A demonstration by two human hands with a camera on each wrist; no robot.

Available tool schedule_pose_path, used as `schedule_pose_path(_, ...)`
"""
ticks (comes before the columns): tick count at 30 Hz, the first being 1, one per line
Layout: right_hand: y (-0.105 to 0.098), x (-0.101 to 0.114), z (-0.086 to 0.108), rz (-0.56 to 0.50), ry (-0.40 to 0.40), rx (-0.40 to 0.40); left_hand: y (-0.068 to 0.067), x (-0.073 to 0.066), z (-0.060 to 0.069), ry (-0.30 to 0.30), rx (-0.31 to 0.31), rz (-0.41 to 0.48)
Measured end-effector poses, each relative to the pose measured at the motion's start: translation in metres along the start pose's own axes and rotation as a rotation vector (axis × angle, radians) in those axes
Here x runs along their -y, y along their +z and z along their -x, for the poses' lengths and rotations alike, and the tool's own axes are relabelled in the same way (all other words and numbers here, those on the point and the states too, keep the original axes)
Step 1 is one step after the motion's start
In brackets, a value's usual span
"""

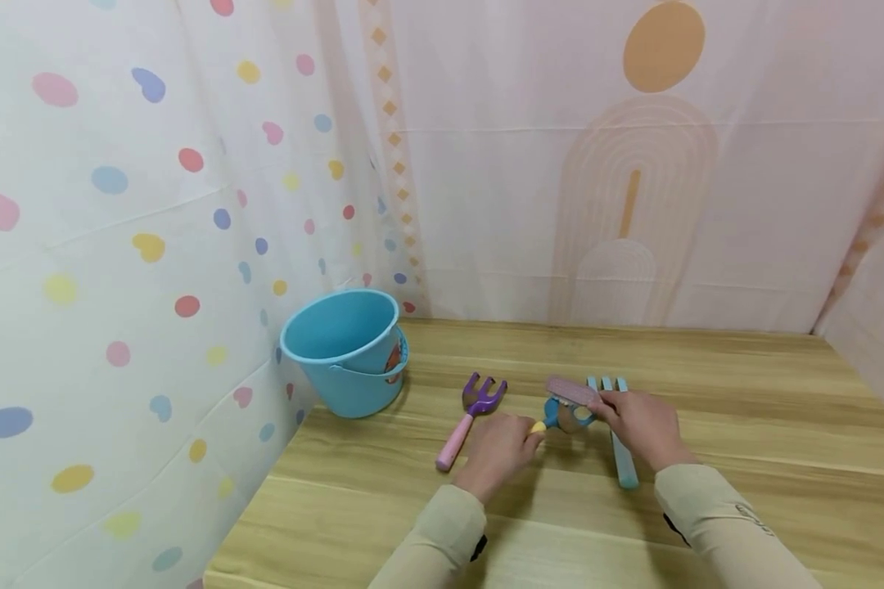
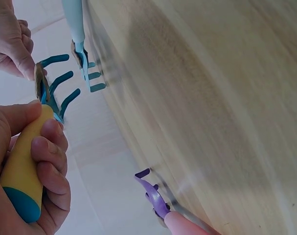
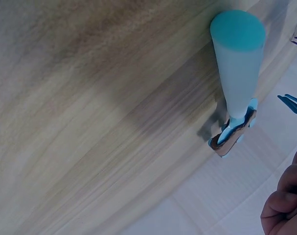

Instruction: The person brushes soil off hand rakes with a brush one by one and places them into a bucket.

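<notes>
In the head view the left hand (image 1: 499, 450) grips the yellow handle (image 1: 538, 427) of a small tool with a blue pronged head (image 1: 552, 411). The left wrist view shows that hand (image 2: 45, 166) curled round the yellow handle (image 2: 26, 152), which has a teal end; blue prongs (image 2: 62, 81) point away from it. The right hand (image 1: 642, 425) pinches a flat pinkish piece (image 1: 570, 390) beside the blue head; whether the two touch cannot be told. Curled fingers of the right hand (image 3: 287, 196) show at the edge of the right wrist view, their hold hidden.
A light-blue fork (image 1: 624, 462) lies on the wooden table (image 1: 766, 409), just below the right hand. Left of the left hand lies a purple fork with a pink handle (image 1: 454, 443). A blue bucket (image 1: 361, 388) stands at the back left, before patterned curtains (image 1: 486, 164).
</notes>
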State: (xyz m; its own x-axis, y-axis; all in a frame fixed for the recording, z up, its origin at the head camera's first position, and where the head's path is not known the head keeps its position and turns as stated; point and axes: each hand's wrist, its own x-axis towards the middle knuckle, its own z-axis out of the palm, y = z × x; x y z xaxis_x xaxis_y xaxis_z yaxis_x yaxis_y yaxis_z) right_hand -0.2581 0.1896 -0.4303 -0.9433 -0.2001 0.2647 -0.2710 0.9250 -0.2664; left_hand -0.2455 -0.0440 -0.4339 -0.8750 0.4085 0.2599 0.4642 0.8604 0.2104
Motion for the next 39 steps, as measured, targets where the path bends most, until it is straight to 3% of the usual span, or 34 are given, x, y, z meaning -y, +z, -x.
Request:
schedule_pose_path(9,0.0007,-0.0027,0.0007,-0.024,0.051,-0.008,-0.0007,0.0005,-0.0009,0.011,-0.007,-0.033)
schedule_pose_path(14,0.0012,-0.0075,0.004,-0.102,0.093,-0.026,0.001,0.0002,-0.0016,-0.003,0.01,-0.017)
schedule_pose_path(19,0.0013,-0.007,0.0017,-0.163,0.021,-0.052,0.0017,0.0016,-0.003,-0.022,0.025,-0.005)
schedule_pose_path(24,-0.0005,-0.0034,0.0008,-0.128,-0.075,-0.028,0.0,0.0029,-0.0034,-0.008,-0.001,-0.018)
schedule_pose_path(33,0.003,-0.0028,0.0023,-0.073,0.004,-0.05,-0.0016,0.0016,-0.0019,0.001,-0.007,-0.038)
schedule_pose_path(39,0.0079,-0.0037,0.0028,-0.045,-0.002,-0.138,-0.0024,0.0007,-0.0023,-0.004,-0.011,-0.027)
